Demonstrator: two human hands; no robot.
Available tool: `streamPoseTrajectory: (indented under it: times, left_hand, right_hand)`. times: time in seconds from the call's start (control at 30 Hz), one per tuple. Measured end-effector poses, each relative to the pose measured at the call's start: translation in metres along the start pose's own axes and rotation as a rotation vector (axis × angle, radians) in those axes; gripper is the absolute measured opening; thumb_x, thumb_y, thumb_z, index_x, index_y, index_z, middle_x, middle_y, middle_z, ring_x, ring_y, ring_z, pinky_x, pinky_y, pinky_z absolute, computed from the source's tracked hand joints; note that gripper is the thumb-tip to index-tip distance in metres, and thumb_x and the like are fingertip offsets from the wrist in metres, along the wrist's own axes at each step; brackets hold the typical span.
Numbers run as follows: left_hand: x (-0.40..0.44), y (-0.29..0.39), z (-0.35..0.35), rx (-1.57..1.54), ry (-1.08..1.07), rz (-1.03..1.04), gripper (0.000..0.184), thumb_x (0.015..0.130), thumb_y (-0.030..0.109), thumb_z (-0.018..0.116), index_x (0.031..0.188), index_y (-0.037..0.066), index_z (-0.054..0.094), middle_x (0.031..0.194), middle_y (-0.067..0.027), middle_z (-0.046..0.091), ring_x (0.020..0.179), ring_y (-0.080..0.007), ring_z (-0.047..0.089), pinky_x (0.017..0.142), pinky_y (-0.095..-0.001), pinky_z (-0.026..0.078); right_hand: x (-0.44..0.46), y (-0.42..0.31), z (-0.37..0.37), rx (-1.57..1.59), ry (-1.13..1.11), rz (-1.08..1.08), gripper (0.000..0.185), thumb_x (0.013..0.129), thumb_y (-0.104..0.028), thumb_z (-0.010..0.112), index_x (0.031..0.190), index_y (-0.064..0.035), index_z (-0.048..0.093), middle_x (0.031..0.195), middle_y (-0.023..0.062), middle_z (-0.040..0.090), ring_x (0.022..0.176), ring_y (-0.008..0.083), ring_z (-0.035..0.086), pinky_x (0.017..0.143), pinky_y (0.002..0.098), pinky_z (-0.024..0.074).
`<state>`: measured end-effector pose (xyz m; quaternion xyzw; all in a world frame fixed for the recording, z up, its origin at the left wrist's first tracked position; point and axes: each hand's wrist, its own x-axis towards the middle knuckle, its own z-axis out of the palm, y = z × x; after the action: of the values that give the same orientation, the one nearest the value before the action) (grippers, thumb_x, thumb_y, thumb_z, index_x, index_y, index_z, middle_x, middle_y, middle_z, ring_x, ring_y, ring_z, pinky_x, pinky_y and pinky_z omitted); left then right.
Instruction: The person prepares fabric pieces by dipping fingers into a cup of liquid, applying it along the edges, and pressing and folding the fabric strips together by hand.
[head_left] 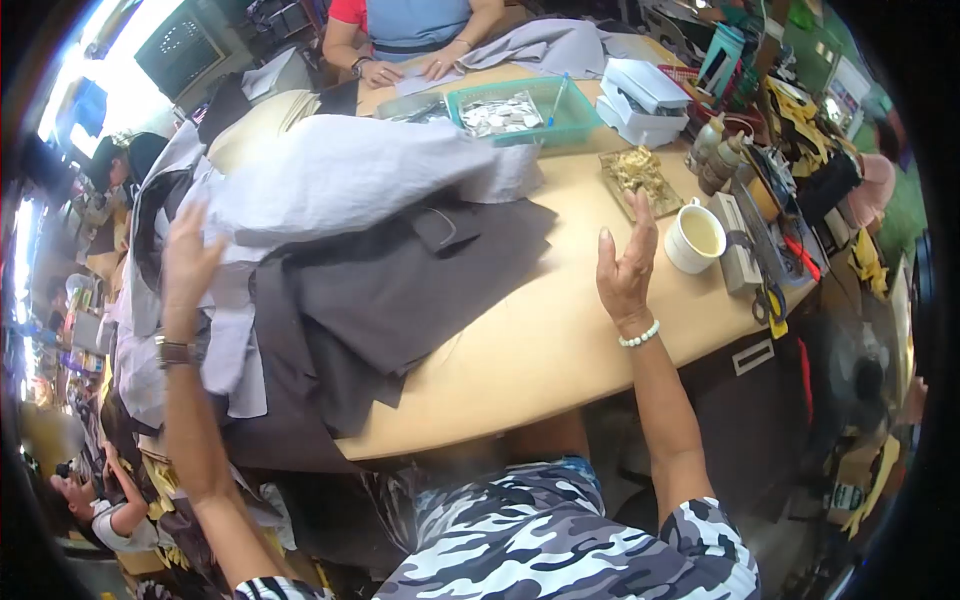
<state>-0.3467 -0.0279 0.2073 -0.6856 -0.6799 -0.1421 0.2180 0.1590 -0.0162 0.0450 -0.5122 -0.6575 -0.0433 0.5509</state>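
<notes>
1. Head view, state of the work: light grey cloth (340, 175) lying loosely over dark cloth (370, 300), both at the left of the pale surface (510, 350). Done, as far as visible: both layers down, light above dark. Unsettled, by appearance: creases, skewed layers, uneven corners. Probably mid-handling; cannot tell how much remains.
2. Left hand (190, 265): raised beside the left end of the light grey cloth, blurred by motion. Cannot tell grasp from mere nearness.
3. Right hand (628, 272): empty, fingers extended upward, thumb apart, over the bare part of the surface and well apart from both cloths.
4. Edges: dark cloth drooping past the near edge at left; near edge otherwise bare, curving up towards the scissors (768, 305) at right.
5. Open room: widest between dark cloth and right hand. Tighter to the right, with the cup (678, 245) near that hand and the gold-coloured dish (610, 165) just beyond. Bounded at the far side by the teal tray (580, 112) and white box (645, 95).
</notes>
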Motion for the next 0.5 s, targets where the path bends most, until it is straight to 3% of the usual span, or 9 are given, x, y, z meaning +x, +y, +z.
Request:
streamPoseTrajectory:
  times: [0.07, 0.1, 0.13, 0.17, 0.2, 0.27, 0.37, 0.5]
  left_hand:
    - [-0.003, 0.09, -0.008, -0.273, 0.113, 0.157, 0.041, 0.077, 0.014, 0.065, 0.114, -0.001, 0.058, 0.122, -0.0241, 0.055, 0.117, -0.0366, 0.051, 0.101, -0.0402, 0.038]
    - [-0.01, 0.138, -0.019, -0.484, 0.1, 0.11, 0.032, 0.077, 0.01, 0.067, 0.107, -0.001, 0.059, 0.117, -0.0189, 0.059, 0.112, -0.0314, 0.056, 0.096, -0.0352, 0.041]
    - [-0.021, 0.186, -0.038, -0.606, 0.153, 0.161, 0.022, 0.075, 0.006, 0.069, 0.094, 0.0, 0.058, 0.095, -0.0139, 0.064, 0.091, -0.0252, 0.062, 0.083, -0.0324, 0.046]
    - [-0.033, 0.219, -0.053, -0.824, 0.104, 0.227, 0.018, 0.072, 0.005, 0.071, 0.079, 0.002, 0.054, 0.075, -0.0107, 0.059, 0.069, -0.0213, 0.059, 0.067, -0.031, 0.047]
    - [-0.045, 0.241, -0.057, -0.843, 0.235, 0.441, 0.01, 0.068, 0.005, 0.067, 0.071, 0.004, 0.056, 0.066, -0.009, 0.054, 0.055, -0.0236, 0.053, 0.048, -0.0323, 0.043]
    - [-0.071, 0.275, -0.078, -1.113, 0.353, 0.651, 0.014, 0.058, 0.01, 0.064, 0.07, 0.005, 0.058, 0.065, -0.0066, 0.052, 0.051, -0.0198, 0.05, 0.043, -0.0315, 0.039]
    - [-0.091, 0.319, -0.111, -1.525, 0.544, 0.699, 0.022, 0.057, 0.021, 0.067, 0.069, 0.004, 0.064, 0.061, -0.0042, 0.055, 0.044, -0.0117, 0.044, 0.035, -0.0267, 0.032]
    - [-0.108, 0.327, -0.126, -1.747, 0.665, 0.563, 0.008, 0.065, 0.011, 0.064, 0.06, 0.006, 0.061, 0.056, -0.0021, 0.051, 0.041, -0.0074, 0.039, 0.034, -0.0223, 0.025]
  right_hand:
    - [0.015, -0.002, 0.023, 0.058, 0.028, 0.001, 0.066, 0.082, -0.005, 0.054, 0.14, 0.0036, 0.026, 0.13, 0.0214, 0.045, 0.123, 0.0352, 0.042, 0.107, 0.045, 0.0279]
    - [0.02, -0.005, 0.034, 0.087, 0.043, 0.029, 0.066, 0.082, -0.005, 0.054, 0.141, 0.0036, 0.026, 0.13, 0.0215, 0.045, 0.122, 0.0352, 0.042, 0.107, 0.0448, 0.0283]
    - [0.023, -0.005, 0.045, 0.117, 0.056, 0.056, 0.066, 0.082, -0.005, 0.054, 0.141, 0.0037, 0.025, 0.129, 0.0216, 0.045, 0.122, 0.0352, 0.042, 0.106, 0.0445, 0.0287]
    - [0.022, -0.001, 0.058, 0.135, 0.075, 0.065, 0.067, 0.082, -0.005, 0.053, 0.141, 0.004, 0.024, 0.13, 0.0225, 0.045, 0.122, 0.036, 0.042, 0.106, 0.0439, 0.0291]
    - [0.018, 0.004, 0.068, 0.121, 0.07, 0.069, 0.067, 0.082, -0.005, 0.052, 0.141, 0.004, 0.024, 0.131, 0.0227, 0.045, 0.123, 0.036, 0.042, 0.106, 0.0438, 0.0292]
    - [0.002, 0.012, 0.08, 0.088, 0.041, 0.089, 0.067, 0.082, -0.005, 0.052, 0.141, 0.0042, 0.023, 0.132, 0.023, 0.044, 0.123, 0.0359, 0.041, 0.106, 0.0434, 0.0294]
    - [0.004, 0.017, 0.072, 0.094, 0.027, 0.066, 0.067, 0.082, -0.006, 0.052, 0.141, 0.0042, 0.023, 0.133, 0.0235, 0.043, 0.125, 0.036, 0.041, 0.106, 0.0432, 0.0292]
    - [0.012, 0.023, 0.072, 0.064, 0.011, 0.048, 0.071, 0.078, -0.003, 0.052, 0.142, 0.0034, 0.022, 0.133, 0.024, 0.043, 0.124, 0.0365, 0.041, 0.107, 0.0441, 0.0282]
